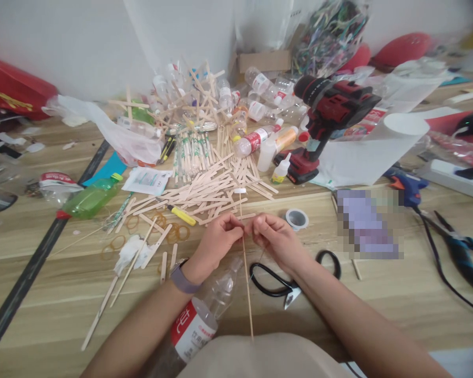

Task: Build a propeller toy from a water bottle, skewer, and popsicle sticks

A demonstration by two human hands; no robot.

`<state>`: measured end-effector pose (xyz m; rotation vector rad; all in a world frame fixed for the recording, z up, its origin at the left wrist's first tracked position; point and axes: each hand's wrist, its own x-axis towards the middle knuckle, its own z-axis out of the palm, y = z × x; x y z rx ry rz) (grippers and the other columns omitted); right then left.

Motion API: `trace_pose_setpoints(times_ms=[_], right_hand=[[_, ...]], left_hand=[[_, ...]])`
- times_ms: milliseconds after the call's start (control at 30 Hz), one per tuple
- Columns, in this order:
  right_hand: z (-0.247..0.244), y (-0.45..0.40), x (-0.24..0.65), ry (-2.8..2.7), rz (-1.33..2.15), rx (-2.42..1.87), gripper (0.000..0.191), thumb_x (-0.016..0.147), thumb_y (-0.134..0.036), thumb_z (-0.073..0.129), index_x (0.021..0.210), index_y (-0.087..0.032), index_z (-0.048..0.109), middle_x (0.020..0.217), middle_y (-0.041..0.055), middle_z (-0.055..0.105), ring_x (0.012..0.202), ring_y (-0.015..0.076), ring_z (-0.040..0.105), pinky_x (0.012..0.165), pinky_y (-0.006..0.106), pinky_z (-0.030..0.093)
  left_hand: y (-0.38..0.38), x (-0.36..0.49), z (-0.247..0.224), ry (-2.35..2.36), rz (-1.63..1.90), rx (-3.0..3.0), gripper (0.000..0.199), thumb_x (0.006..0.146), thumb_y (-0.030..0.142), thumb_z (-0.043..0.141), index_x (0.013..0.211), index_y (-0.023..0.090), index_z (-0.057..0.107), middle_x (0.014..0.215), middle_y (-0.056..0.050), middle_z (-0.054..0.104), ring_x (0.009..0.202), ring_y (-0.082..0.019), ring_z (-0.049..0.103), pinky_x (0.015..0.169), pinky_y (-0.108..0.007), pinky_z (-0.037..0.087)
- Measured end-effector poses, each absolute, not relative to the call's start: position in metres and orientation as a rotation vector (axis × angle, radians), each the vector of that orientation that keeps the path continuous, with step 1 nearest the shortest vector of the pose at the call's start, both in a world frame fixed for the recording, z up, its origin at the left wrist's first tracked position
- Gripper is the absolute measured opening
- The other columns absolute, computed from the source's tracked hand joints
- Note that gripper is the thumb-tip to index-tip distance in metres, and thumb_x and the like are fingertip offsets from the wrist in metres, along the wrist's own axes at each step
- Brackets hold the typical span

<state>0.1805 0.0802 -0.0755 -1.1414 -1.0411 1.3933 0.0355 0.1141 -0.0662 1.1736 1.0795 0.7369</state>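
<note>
A thin wooden skewer (248,289) stands nearly upright in front of my body, with a white bottle cap (240,190) at its far end. My left hand (216,241) pinches the skewer below the cap. Close beside it, my right hand (278,241) has thumb and fingers pressed together; what they hold is too small to make out. Below my hands lies a clear plastic bottle (197,328) with a red and white label, partly behind my left forearm. Black-handled scissors (270,283) rest under my right wrist. A small round grey-white cup-like piece (297,219) sits beyond my right hand.
Flat wooden sticks (197,194) lie in a heap ahead, with a yellow cutter (182,215) at its edge. A red drill (329,115) stands behind a small glue bottle (281,169). Rightward are a blue glue gun (410,186) and pliers (463,252); a green bottle (94,197) lies left.
</note>
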Motion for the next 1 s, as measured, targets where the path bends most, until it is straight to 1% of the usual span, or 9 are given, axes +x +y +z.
trace_pose_setpoints(times_ms=[100, 267, 467, 567, 667, 800, 900, 1000], right_hand=[[-0.076, 0.079, 0.177, -0.970, 1.423, -1.112, 0.045, 0.074, -0.064, 0.065, 0.063, -0.021, 0.056, 0.064, 0.0001, 0.054, 0.055, 0.0129, 0.041, 0.053, 0.028, 0.034], [-0.071, 0.077, 0.174, -0.893, 1.508, -1.044, 0.045, 0.073, -0.062, 0.069, 0.060, -0.021, 0.054, 0.059, -0.0017, 0.048, 0.055, 0.0127, 0.039, 0.051, 0.027, 0.032], [-0.069, 0.076, 0.176, -0.811, 1.631, -0.979, 0.045, 0.075, -0.056, 0.071, 0.057, -0.020, 0.052, 0.057, -0.0024, 0.047, 0.050, 0.0102, 0.035, 0.047, 0.026, 0.030], [-0.070, 0.077, 0.178, -0.752, 1.670, -0.958, 0.045, 0.073, -0.054, 0.073, 0.057, -0.020, 0.050, 0.057, -0.0029, 0.047, 0.050, 0.0094, 0.035, 0.046, 0.025, 0.030], [-0.071, 0.078, 0.179, -0.684, 1.693, -0.948, 0.044, 0.072, -0.052, 0.075, 0.057, -0.019, 0.051, 0.060, -0.0027, 0.048, 0.053, 0.0094, 0.037, 0.049, 0.024, 0.033], [-0.071, 0.080, 0.181, -0.612, 1.712, -0.950, 0.042, 0.067, -0.051, 0.080, 0.058, -0.019, 0.054, 0.062, -0.0021, 0.052, 0.055, 0.0094, 0.039, 0.051, 0.024, 0.036], [-0.071, 0.080, 0.182, -0.577, 1.708, -0.957, 0.040, 0.064, -0.049, 0.083, 0.061, -0.018, 0.057, 0.064, -0.0019, 0.054, 0.056, 0.0089, 0.041, 0.052, 0.023, 0.036], [-0.071, 0.079, 0.184, -0.567, 1.699, -0.971, 0.035, 0.065, -0.044, 0.083, 0.065, -0.018, 0.060, 0.067, -0.0015, 0.057, 0.056, 0.0084, 0.044, 0.051, 0.022, 0.035]], left_hand=[[0.114, 0.037, -0.067, 1.042, 0.749, 1.160, 0.009, 0.067, 0.018, 0.061, 0.064, 0.019, 0.053, 0.064, 0.003, 0.059, 0.064, -0.012, 0.055, 0.063, -0.025, 0.043], [0.114, 0.038, -0.069, 1.006, 0.766, 1.117, 0.010, 0.066, 0.016, 0.060, 0.063, 0.019, 0.051, 0.061, 0.003, 0.061, 0.063, -0.013, 0.057, 0.065, -0.025, 0.044], [0.113, 0.038, -0.070, 0.986, 0.733, 1.082, 0.010, 0.065, 0.015, 0.060, 0.062, 0.019, 0.051, 0.058, 0.004, 0.058, 0.058, -0.011, 0.054, 0.066, -0.026, 0.046], [0.115, 0.037, -0.070, 0.978, 0.708, 1.074, 0.010, 0.066, 0.016, 0.060, 0.063, 0.018, 0.052, 0.058, 0.004, 0.057, 0.060, -0.011, 0.055, 0.064, -0.025, 0.045], [0.116, 0.034, -0.069, 0.966, 0.657, 1.068, 0.010, 0.067, 0.017, 0.065, 0.068, 0.017, 0.055, 0.063, 0.002, 0.061, 0.061, -0.011, 0.058, 0.060, -0.024, 0.044], [0.118, 0.029, -0.066, 0.950, 0.577, 1.095, 0.017, 0.069, 0.022, 0.071, 0.077, 0.017, 0.057, 0.070, 0.001, 0.065, 0.059, -0.011, 0.058, 0.060, -0.025, 0.047], [0.118, 0.025, -0.061, 1.015, 0.493, 1.252, 0.014, 0.076, 0.019, 0.064, 0.088, 0.017, 0.057, 0.072, 0.001, 0.065, 0.059, -0.012, 0.059, 0.059, -0.026, 0.047], [0.117, 0.023, -0.053, 1.156, 0.429, 1.578, 0.019, 0.077, 0.010, 0.055, 0.094, 0.017, 0.061, 0.076, 0.000, 0.068, 0.064, -0.014, 0.062, 0.062, -0.026, 0.047]])
